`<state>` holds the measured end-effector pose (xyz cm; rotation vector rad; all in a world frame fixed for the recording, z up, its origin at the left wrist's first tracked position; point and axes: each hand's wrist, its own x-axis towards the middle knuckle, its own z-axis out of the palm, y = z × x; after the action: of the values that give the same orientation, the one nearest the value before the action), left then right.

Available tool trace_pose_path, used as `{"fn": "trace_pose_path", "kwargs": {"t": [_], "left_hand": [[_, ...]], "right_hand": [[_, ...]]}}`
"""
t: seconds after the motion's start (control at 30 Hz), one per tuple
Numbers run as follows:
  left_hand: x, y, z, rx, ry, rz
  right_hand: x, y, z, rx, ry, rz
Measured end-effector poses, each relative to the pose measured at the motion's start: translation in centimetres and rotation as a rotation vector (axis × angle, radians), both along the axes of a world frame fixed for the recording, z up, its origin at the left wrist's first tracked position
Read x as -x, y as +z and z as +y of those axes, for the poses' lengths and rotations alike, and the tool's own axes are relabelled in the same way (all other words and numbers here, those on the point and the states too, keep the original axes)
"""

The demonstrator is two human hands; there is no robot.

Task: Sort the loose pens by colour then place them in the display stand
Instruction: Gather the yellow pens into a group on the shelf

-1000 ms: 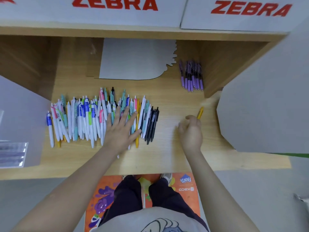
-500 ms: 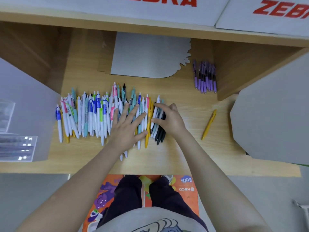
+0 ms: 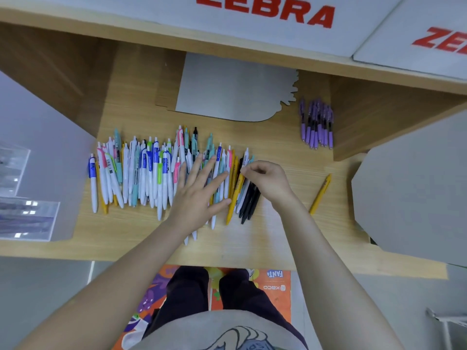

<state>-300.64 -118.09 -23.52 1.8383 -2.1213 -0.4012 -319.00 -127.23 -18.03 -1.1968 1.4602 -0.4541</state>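
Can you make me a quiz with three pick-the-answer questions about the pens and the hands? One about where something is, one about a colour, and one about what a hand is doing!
1. Where is the purple pen bunch?
A. back right of the desk
B. on the floor
C. in the left hand

2. What colour is the lone pen lying right of the right hand?
A. green
B. yellow
C. pink

3. What is the left hand doing?
A. making a fist
B. lifting a box
C. lying flat on the pen pile

Answers:
1 A, it lies near the wooden wall at the back right.
2 B, its barrel is yellow.
3 C, its fingers are spread straight over the pens, while the right hand pinches at the pile's right edge.
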Motion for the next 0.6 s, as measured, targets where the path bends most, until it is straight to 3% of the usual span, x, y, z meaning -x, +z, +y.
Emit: {"fn": "trace_pose_path", "kwargs": {"t": [0.1, 0.2, 0.27, 0.33, 0.43, 0.5, 0.6], "left_hand": [[1.0, 2.5, -0.4, -0.064, 0.111, 0.286], [2.7, 5.0, -1.1, -0.456, 0.396, 0.826], [2.8, 5.4, -1.4, -0.58, 0.558, 1.061], [2.4, 5.2, -1.1, -0.613, 0.66, 1.142], [1.7, 4.6, -0.4, -0.623, 0.76, 1.191], [1.5, 4.5, -0.3, -0.629, 0.759, 1.213], [1.6, 4.5, -0.4, -0.648, 0.769, 1.247]], "right_hand": [[0.2, 1.3, 0.0, -0.026, -0.033, -0.1], [-1.1, 2.0, -0.1, -0.017, -0.022, -0.151], [-1.7, 1.7, -0.6, 0.019, -0.029, -0.12], [-1.7, 0.3, -1.4, 0.162, 0.076, 0.099], [-1.0, -2.4, -2.4, 0.28, 0.47, 0.543], [-1.2, -2.9, -2.7, 0.229, 0.568, 0.613], [-1.5, -3.3, -3.2, 0.216, 0.554, 0.612]]}}
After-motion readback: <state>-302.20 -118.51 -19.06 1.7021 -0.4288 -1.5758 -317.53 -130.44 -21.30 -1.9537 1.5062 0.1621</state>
